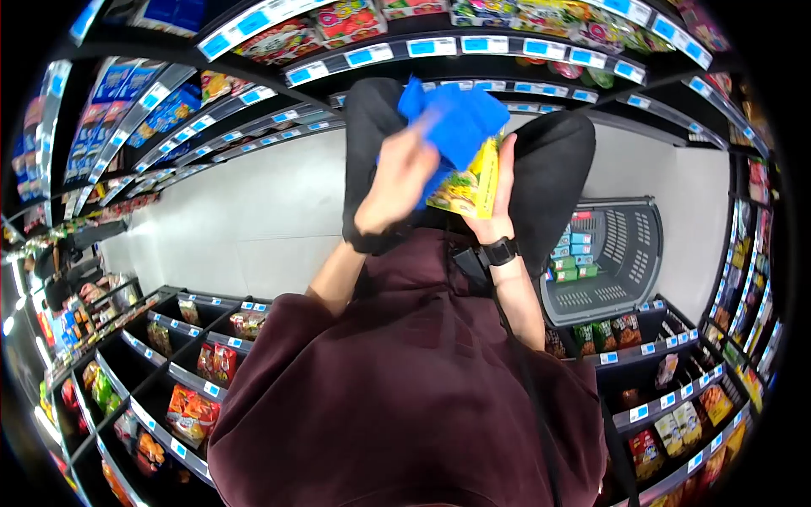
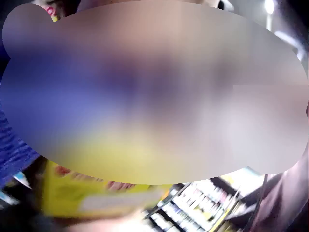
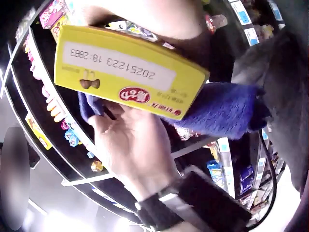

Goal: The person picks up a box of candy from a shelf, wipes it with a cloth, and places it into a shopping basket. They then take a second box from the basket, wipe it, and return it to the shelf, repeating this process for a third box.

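Observation:
My right hand grips a yellow food box by its side, in front of my lap in the head view. In the right wrist view this box has its date-stamped end turned to the camera, above my right palm. A blue cloth drapes over the box's far part, and its fluffy edge sticks out behind the box. My left hand, blurred, is at the cloth's left side; I cannot tell whether its fingers hold the cloth. Much of the left wrist view is blurred out, with yellow packaging along the bottom.
Dark shelves with price labels stand close ahead and carry many snack packs. A grey basket holding small blue and green boxes is to my right. Low bins of bagged snacks are behind me. Pale floor lies to the left.

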`<state>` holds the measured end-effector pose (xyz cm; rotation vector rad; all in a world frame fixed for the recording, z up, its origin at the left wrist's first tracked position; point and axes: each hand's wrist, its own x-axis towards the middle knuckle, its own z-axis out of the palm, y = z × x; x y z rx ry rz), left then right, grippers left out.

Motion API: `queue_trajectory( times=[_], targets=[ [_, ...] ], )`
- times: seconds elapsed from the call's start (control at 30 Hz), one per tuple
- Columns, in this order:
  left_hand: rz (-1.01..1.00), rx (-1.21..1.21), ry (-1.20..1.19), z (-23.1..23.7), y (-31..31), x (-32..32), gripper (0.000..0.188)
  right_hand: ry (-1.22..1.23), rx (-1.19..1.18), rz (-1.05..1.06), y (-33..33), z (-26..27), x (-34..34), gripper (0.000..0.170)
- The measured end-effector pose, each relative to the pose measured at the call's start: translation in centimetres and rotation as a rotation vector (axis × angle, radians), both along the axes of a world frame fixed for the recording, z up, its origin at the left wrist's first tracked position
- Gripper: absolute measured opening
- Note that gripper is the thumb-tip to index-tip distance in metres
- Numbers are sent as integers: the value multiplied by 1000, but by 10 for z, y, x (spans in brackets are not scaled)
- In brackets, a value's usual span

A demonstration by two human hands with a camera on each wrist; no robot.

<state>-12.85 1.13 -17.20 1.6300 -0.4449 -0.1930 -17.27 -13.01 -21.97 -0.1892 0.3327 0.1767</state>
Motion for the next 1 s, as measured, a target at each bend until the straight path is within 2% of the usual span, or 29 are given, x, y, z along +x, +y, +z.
queue_trajectory(
  times=[0.07, 0.13, 0.2, 0.27, 0.33, 0.4, 0.47, 0.53, 0.6, 0.63, 0.73, 0.77, 0.8, 0.87, 0.9, 0.93, 1.0],
  targets=[
    [-313, 193, -677, -9, -1, -7, 42, 69, -183, -91, -1, -49, -13, 74],
    [-430, 189, -716, 3, -3, -20, 42, -13, -259, -123, 1, -76, -24, 67],
    [-406, 158, -716, 10, -3, -25, 42, -21, -311, -118, -1, -64, -26, 65],
    [-386, 273, -731, 22, -2, -27, 43, 4, -362, -75, -4, -48, -26, 62],
    [-426, 538, -733, 31, -1, -26, 45, -1, -400, -26, -5, -34, -27, 60],
    [-306, 710, -759, 24, -9, -29, 58, 4, -425, 12, -6, -28, -26, 59],
    [-200, 729, -731, 20, -15, -26, 56, 41, -461, 32, -3, -23, -24, 57],
    [-92, 577, -623, 15, -16, -9, 48, 104, -502, 38, 4, -17, -13, 55],
    [39, 500, -543, 17, -18, 7, 43, -110, -491, 131, 1, -21, -11, 53],
    [4, 451, -493, 19, -17, 9, 39, -123, -471, 60, 3, -22, -10, 49],
    [-179, 389, -425, 9, -19, -13, 39, 45, -519, -78, -2, -28, -10, 48],
    [-223, 378, -384, 4, -19, -25, 42, 60, -445, -144, -3, -43, -13, 50],
    [-242, 387, -360, 1, -18, -36, 47, -75, -134, -70, -14, -52, -6, 56],
    [-228, 384, -329, -5, -15, -51, 48, -105, 265, -15, -24, -71, 7, 59],
    [-211, 403, -344, -6, -13, -53, 50, 18, 134, -47, -20, -76, 12, 56],
    [-187, 412, -353, -8, -13, -51, 48, -24, -55, -121, -18, -78, 1, 50],
    [-156, 395, -331, -8, -14, -37, 46, 24, -563, -182, -8, -52, -4, 48]
  ],
)
